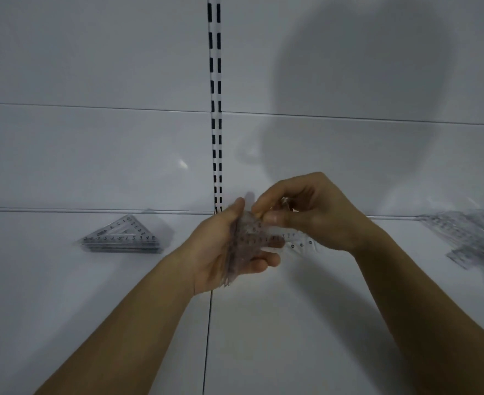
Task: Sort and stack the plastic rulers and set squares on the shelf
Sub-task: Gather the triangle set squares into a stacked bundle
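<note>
Both hands meet above the middle of the white shelf (92,295), just in front of the slotted upright (215,109) that runs down the back panel. The left hand (229,246) is curled around a small bunch of clear plastic set squares (243,243), thumb on top and fingers wrapped underneath, so the bunch stands tilted in the palm. The right hand (300,212) pinches the upper edge of that same bunch between thumb and fingertips; a transparent piece with printed numbers sticks out to the right below it, though how many pieces are in the bunch I cannot tell through the blur.

On the shelf to the left, well apart from the hands, a neat stack of set squares (122,238) lies flat, its scale markings readable along the edges. At the far right edge, a loose heap of clear rulers and set squares (471,238) lies spread on the shelf, overlapping at odd angles.
</note>
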Motion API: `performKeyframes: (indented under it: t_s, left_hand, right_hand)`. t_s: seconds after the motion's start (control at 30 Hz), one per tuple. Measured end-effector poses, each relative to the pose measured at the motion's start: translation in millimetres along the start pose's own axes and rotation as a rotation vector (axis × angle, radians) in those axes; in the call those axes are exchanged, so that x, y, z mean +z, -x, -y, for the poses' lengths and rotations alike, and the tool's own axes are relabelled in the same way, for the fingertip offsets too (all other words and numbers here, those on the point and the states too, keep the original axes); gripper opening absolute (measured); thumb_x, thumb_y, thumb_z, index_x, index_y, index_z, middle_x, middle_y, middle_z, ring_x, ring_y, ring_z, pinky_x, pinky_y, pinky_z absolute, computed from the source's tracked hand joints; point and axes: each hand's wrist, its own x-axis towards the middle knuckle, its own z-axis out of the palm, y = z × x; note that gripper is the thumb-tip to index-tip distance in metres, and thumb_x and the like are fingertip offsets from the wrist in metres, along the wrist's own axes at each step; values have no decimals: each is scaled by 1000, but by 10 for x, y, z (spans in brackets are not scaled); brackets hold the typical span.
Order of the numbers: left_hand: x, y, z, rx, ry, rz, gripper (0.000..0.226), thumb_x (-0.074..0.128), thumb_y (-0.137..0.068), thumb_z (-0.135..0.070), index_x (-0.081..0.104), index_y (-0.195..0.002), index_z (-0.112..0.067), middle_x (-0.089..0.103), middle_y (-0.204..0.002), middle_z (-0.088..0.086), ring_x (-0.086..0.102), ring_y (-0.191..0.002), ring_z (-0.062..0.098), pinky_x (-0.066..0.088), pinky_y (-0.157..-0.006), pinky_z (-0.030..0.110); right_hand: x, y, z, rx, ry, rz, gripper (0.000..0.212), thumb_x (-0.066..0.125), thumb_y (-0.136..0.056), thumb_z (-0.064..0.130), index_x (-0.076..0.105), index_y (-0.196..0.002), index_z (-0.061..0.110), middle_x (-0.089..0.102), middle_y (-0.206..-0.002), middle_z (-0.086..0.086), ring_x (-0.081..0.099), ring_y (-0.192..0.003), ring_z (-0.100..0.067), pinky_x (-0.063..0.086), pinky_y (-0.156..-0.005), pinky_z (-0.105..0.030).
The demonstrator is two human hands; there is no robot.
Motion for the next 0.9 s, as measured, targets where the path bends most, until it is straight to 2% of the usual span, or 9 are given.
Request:
performKeyframes:
  t_s: [0.1, 0.17, 0.27, 0.3, 0.37, 0.53, 0.7, 0.8, 0.9]
  left_hand:
    - [-29, -7, 6, -16, -26, 7, 53, 47, -97, -57, 70, -119, -14, 74, -104, 19, 60, -52, 17, 50, -44, 22]
    - [-53, -41, 15, 0, 13, 26, 49, 51, -97, -52, 68, -124, -16, 70, -116, 20, 52, -51, 12, 44, -40, 20]
    - [-86, -81, 8, 122, 92, 14, 35, 51, -100, -42, 67, -120, -18, 71, -112, 15, 42, -46, 7, 34, -36, 16]
    - [-88, -78, -12, 163, 110, 8, 30, 51, -100, -39, 66, -117, -19, 71, -112, 15, 40, -45, 6, 32, -36, 16]
    - [-110, -59, -38, 215, 149, 17, 20, 50, -101, -36, 60, -113, -24, 69, -119, 18, 38, -43, 6, 31, -35, 16]
    - [-137, -54, -48, 229, 163, -62, 24, 49, -101, -40, 63, -117, -31, 72, -110, 12, 38, -46, 7, 33, -37, 15]
    - [-129, -48, -61, 174, 212, -68, 26, 53, -97, -46, 66, -104, -25, 67, -93, 10, 38, -43, 7, 33, -34, 15]
    - [-131, -36, -73, 189, 235, -83, 35, 48, -97, -47, 66, -107, -20, 67, -94, 14, 41, -45, 11, 36, -35, 17]
    - [-140, -18, -91, 216, 242, -95, 36, 45, -92, -39, 70, -108, -17, 62, -100, 16, 43, -50, 14, 40, -39, 19]
  right_hand:
    - [186, -26, -69, 30, 254, -137, 27, 86, -75, 23, 71, -93, 35, 67, -98, 10, 61, -89, -7, 47, -73, -16]
    - [268, -48, -119, 49, 475, -282, 40, 87, -66, 40, 63, -97, 37, 56, -104, 12, 51, -96, 2, 39, -79, -8]
    - [203, -61, -137, 147, 403, -342, 33, 72, -80, 46, 61, -105, 27, 60, -102, 9, 54, -93, -4, 41, -74, -10]
    - [142, -60, -153, 199, 384, -354, 24, 64, -90, 42, 63, -105, 23, 63, -99, 8, 57, -90, -7, 42, -71, -13]
    - [13, -38, -238, 332, 496, -308, 28, 48, -102, 36, 68, -102, 16, 67, -93, 4, 60, -85, -15, 46, -72, -24]
    - [-90, 56, -382, 567, 728, 71, 20, 65, -88, 37, 73, -101, 24, 69, -100, 4, 62, -91, -18, 51, -80, -31]
    - [-82, 35, -369, 465, 676, -12, 10, 72, -88, 23, 77, -96, 24, 70, -94, 8, 62, -80, -6, 44, -70, -17]
    - [-128, 33, -374, 456, 586, -83, 24, 62, -91, 9, 77, -94, 27, 70, -91, 11, 59, -74, 1, 40, -64, -6]
    - [-231, 34, -340, 474, 418, -186, 40, 50, -93, -2, 76, -91, 28, 69, -89, 12, 62, -78, -7, 45, -67, -14]
